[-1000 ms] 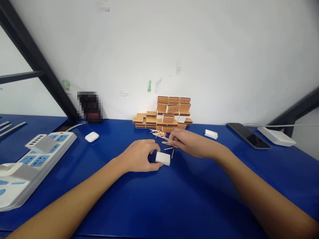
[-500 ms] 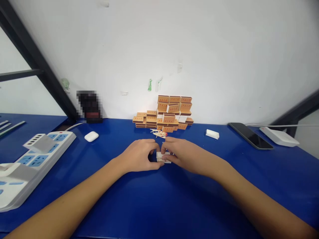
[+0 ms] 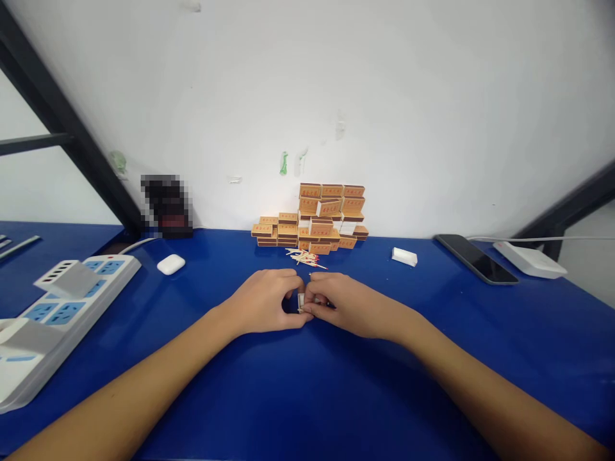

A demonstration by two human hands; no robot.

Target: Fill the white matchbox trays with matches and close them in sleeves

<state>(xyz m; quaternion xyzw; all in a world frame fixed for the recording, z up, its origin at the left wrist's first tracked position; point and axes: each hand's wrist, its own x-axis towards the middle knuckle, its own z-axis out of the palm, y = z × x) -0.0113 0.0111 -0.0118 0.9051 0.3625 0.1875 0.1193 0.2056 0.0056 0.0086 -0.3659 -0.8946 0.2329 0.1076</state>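
Observation:
A small white matchbox tray [image 3: 301, 299] lies on the blue table between my two hands, mostly covered by fingers. My left hand [image 3: 264, 301] grips it from the left, thumb at the near side and fingers at the far side. Over the tray's right part, my right hand [image 3: 355, 304] has thumb and fingertips pinched together; what is between them is too small to make out. Just beyond my hands lies a loose pile of red-tipped matches [image 3: 302, 257]. Behind the pile, orange-brown matchboxes [image 3: 353, 205] are stacked against the wall.
Right of the stack is a small white box [image 3: 404, 257]. A phone [image 3: 475, 258] and a white device with a cable [image 3: 530, 260] lie farther right. On the left are a white earbud case [image 3: 171, 264], a power strip [image 3: 103, 289] and a blurred dark object [image 3: 168, 205].
My right fingers have drawn closer together and shifted left over the tray, hiding more of it. Another match now sticks out at the right of the pile. The view has shifted slightly.

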